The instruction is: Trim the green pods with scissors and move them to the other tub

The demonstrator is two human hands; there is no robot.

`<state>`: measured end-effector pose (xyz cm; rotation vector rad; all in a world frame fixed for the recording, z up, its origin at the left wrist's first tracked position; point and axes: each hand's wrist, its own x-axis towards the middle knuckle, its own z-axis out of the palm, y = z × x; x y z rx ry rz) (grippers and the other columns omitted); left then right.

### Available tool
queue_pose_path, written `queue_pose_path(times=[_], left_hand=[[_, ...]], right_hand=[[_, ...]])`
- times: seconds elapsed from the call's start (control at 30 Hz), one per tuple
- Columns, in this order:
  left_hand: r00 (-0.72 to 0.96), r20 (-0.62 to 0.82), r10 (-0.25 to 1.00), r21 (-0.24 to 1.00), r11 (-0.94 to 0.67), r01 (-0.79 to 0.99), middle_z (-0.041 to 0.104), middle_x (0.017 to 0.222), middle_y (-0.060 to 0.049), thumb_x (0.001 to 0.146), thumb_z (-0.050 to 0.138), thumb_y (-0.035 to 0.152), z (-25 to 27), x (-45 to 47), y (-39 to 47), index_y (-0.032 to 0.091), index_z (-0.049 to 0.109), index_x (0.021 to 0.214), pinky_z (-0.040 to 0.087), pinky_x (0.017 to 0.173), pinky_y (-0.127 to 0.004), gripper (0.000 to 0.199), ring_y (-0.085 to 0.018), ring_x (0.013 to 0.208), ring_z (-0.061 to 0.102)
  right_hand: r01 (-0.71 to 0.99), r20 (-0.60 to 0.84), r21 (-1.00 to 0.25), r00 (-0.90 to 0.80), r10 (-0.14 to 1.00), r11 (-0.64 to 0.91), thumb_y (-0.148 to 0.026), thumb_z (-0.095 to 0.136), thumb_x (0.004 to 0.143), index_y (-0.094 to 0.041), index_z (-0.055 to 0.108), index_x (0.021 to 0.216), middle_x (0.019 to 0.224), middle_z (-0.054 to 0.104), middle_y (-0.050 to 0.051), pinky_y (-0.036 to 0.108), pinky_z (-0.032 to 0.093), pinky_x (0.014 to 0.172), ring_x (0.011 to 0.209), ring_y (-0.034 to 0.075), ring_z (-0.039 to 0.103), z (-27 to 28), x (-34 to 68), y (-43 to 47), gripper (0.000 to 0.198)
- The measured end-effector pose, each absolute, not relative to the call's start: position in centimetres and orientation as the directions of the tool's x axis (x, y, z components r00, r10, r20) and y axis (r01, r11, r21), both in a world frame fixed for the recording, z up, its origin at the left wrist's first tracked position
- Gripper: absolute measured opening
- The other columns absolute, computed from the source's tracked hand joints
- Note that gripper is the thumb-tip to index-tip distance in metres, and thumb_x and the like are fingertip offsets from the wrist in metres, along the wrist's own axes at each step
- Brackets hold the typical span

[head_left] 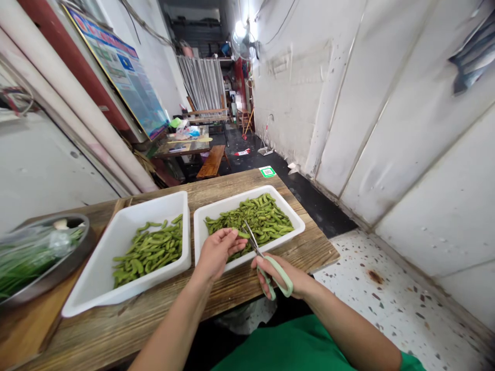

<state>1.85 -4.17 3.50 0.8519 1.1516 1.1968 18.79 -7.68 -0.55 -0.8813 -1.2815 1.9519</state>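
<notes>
Between its thumb and fingers, my left hand (217,251) pinches a green edamame pod (243,234) over the near edge of the right white tray (299,225). My right hand (284,275) is closed around the pale green handles of a pair of scissors (285,281). The scissor blades are parted and reach up beside the pod; whether they touch it I cannot tell. Many edamame pods (266,211) lie in the right tray. Another white tray (96,263) stands to the left, with a heap of pods (154,250) toward its right side.
A metal basin (83,252) holding leafy greens in plastic stands at the far left on a wooden board (46,314). A green code card (267,171) lies at the back edge of the wooden table (154,314). Beyond are a bench (212,162), another table and a dustpan (265,151).
</notes>
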Motion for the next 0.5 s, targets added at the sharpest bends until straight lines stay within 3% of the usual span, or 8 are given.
queue_pose_path(times=[0.37,0.43,0.5], left_hand=[[-0.027,-0.172,0.985,0.968,0.164,-0.189,0.065,0.068,-0.003,0.066,0.072,0.030,3.5,2.6,-4.6,0.015,0.052,0.079,0.053,0.075,-0.033,0.028,-0.017,0.070,0.066],[-0.125,-0.088,0.988,0.996,0.085,-0.030,0.065,0.070,-0.004,0.070,0.067,0.033,3.9,1.2,-4.6,0.015,0.053,0.085,0.052,0.075,-0.037,0.027,-0.019,0.071,0.065],[-0.325,0.134,0.936,0.950,-0.029,0.310,0.065,0.079,-0.007,0.075,0.059,0.035,4.8,-1.3,-4.8,0.016,0.055,0.096,0.050,0.079,-0.040,0.028,-0.022,0.078,0.064]], right_hand=[[-0.113,-0.234,-0.935,-0.517,0.824,-0.337,-0.065,0.052,0.074,-0.016,0.050,0.083,0.052,0.044,-0.007,0.017,0.036,0.031,0.034,0.005,0.041,-0.7,18.6,-7.8,0.050],[-0.107,-0.235,-0.933,-0.538,0.809,-0.343,-0.065,0.053,0.074,-0.016,0.050,0.085,0.054,0.046,-0.007,0.017,0.037,0.033,0.035,0.006,0.043,-0.9,18.8,-7.8,0.050],[-0.138,-0.227,-0.924,-0.554,0.801,-0.357,-0.064,0.053,0.075,-0.016,0.050,0.090,0.058,0.049,-0.006,0.019,0.041,0.038,0.040,0.007,0.047,-1.2,19.0,-7.8,0.050]])
